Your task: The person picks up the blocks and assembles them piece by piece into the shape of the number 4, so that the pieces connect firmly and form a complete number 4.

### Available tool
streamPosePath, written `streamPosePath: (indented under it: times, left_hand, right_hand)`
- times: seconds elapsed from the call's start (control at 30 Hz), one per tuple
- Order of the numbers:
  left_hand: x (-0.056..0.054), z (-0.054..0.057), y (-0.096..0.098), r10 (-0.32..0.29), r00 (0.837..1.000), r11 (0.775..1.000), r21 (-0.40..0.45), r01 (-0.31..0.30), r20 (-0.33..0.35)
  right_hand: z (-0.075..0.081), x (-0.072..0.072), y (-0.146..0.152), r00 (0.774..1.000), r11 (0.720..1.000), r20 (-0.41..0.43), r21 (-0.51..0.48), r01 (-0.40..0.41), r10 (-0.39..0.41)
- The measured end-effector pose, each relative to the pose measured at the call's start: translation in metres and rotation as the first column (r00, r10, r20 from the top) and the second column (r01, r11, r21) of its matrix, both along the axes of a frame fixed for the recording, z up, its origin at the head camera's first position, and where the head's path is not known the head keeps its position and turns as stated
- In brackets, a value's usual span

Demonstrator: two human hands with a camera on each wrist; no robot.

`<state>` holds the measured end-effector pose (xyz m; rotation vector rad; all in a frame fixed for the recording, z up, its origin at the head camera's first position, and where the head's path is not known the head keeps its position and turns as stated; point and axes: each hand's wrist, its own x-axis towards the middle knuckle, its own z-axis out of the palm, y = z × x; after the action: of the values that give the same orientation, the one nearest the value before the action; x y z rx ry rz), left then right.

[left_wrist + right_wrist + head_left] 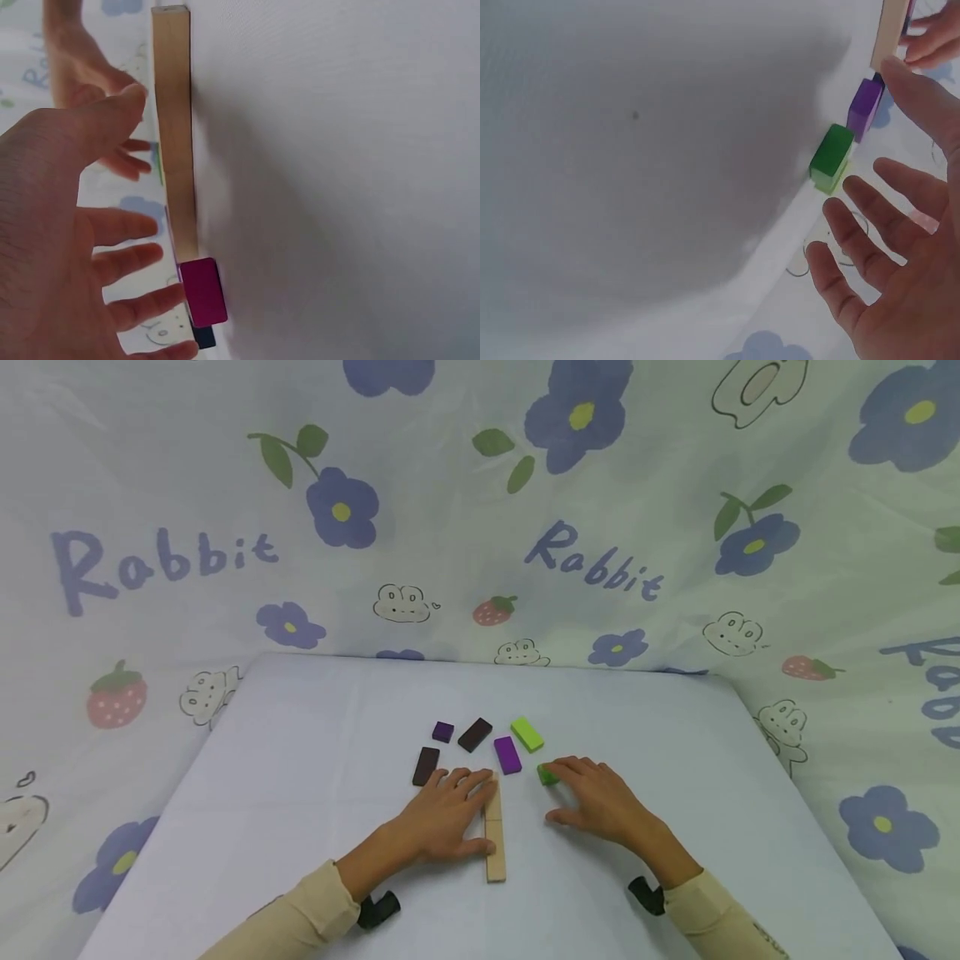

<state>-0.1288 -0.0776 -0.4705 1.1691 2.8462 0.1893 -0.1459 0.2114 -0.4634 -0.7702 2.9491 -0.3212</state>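
Two pale wooden blocks [496,862] lie end to end in a line on the white table. Over their left side spreads my left hand [450,818], fingers extended and holding nothing; in the left wrist view its thumb is apart from the wood [172,97]. To the right, my right hand [600,797] has its fingers loosely spread near a green block [547,775], partly covered by fingertips in the head view. A small gap separates fingertips and green block [832,150] in the right wrist view. A purple block [507,755] lies just beyond the wooden line.
Farther back are a lime block [527,734], a dark brown block [475,735] and a small dark purple block [443,732]. Another dark brown block [426,766] sits beside the left fingertips. A patterned cloth [450,527] hangs behind the table [300,727].
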Motion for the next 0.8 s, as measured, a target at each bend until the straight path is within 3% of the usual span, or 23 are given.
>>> streamPosePath:
  times: [0.37,0.63,0.8]
  left_hand:
    - [0.004,-0.004,0.001,0.007,1.000,1.000,0.019,-0.007,-0.003]
    - [0.006,-0.005,0.001,0.005,1.000,1.000,0.027,-0.004,-0.019]
    - [0.006,-0.006,0.002,0.006,1.000,1.000,0.025,-0.005,-0.023]
  right_hand:
    - [-0.006,-0.005,0.003,0.998,0.999,0.026,0.003,0.051,-0.051]
    - [-0.009,-0.009,0.007,0.998,0.998,-0.017,-0.008,0.068,-0.068]
    - [-0.012,-0.012,0.009,0.997,0.997,-0.002,-0.025,0.077,-0.077]
